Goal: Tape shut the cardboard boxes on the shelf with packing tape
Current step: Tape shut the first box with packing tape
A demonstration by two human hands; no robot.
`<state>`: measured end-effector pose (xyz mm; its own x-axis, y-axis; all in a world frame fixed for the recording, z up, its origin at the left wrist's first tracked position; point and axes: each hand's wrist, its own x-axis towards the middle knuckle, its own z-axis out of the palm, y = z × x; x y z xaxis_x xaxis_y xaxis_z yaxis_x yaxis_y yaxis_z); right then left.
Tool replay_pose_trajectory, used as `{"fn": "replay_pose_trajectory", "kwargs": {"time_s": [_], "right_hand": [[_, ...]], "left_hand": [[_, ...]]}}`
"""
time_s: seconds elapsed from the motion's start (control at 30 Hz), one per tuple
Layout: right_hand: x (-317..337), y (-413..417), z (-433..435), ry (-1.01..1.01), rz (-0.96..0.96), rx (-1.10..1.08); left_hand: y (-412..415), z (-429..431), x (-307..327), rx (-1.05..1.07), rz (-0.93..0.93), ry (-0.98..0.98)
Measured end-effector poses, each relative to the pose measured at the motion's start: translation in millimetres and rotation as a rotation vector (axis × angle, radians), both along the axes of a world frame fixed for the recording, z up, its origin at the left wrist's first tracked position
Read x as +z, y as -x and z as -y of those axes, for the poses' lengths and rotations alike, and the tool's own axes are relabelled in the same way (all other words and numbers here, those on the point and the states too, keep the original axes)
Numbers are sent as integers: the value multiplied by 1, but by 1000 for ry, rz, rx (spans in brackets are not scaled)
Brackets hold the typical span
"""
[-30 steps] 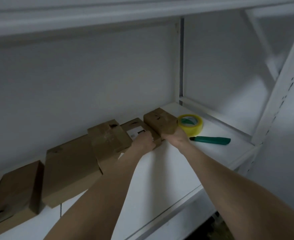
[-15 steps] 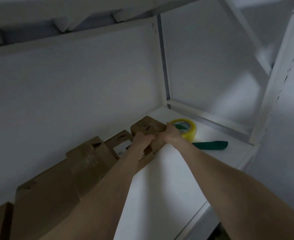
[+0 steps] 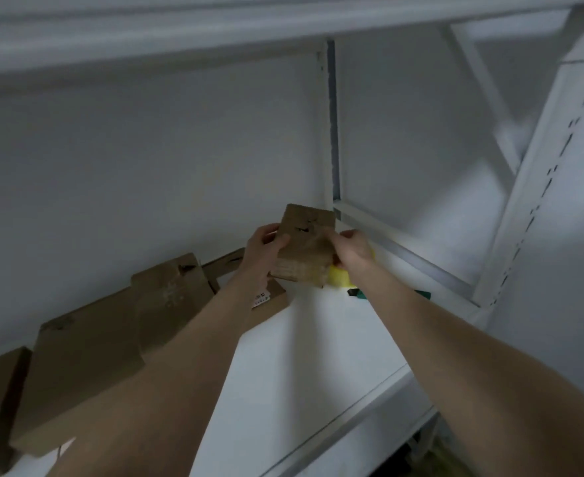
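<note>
Looks like a stockroom or storage room to me: white metal shelving (image 3: 318, 356) with slotted uprights (image 3: 538, 208), plain cardboard boxes (image 3: 87, 366) lined along the bare wall (image 3: 146, 166), one with a barcode label (image 3: 260, 297).

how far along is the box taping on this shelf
Done: no fresh tape can be made out on any box. In hand: left hand and right hand grip the small box, raised off the shelf. Left: the yellow tape roll lies unused behind it, and the leaning boxes along the wall wait.
</note>
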<state>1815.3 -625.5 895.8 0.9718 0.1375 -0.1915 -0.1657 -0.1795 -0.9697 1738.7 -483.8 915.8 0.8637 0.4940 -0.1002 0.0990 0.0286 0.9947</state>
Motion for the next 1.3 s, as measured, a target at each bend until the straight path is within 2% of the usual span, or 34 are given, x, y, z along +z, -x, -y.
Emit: {"fn": "replay_pose_trajectory", "kwargs": {"time_s": [0.17, 0.33, 0.43, 0.53, 0.63, 0.8, 0.9, 1.03, 1.1, 1.2, 1.3], "right_hand": [[-10, 14, 34, -81, -72, 140], [-22, 30, 62, -224, -278, 246], [-27, 39, 71, -271, -299, 258], [-30, 44, 71, -158, -269, 304], [-21, 51, 67, -11, -219, 416], [-13, 56, 58, 39, -143, 513], [-17, 57, 58, 47, -139, 489], [-24, 52, 67, 107, -135, 256], [-27, 51, 73, 144, -198, 227], [-34, 55, 72, 82, -283, 256], [-42, 54, 64, 73, -213, 210]], "left_hand": [[26, 10, -4, -45, -54, 12], [53, 22, -20, -120, -185, -25], [63, 26, -28, -231, -297, -60], [68, 29, -30, -289, -354, -167], [68, 28, -28, -297, -331, -148], [74, 23, -33, -388, -392, -147], [75, 16, -39, -323, -395, -139], [70, 18, -45, -95, -367, -40], [66, 25, -43, -17, -359, 13], [64, 35, -48, -70, -429, 0], [71, 38, -54, -213, -517, -94]]}}
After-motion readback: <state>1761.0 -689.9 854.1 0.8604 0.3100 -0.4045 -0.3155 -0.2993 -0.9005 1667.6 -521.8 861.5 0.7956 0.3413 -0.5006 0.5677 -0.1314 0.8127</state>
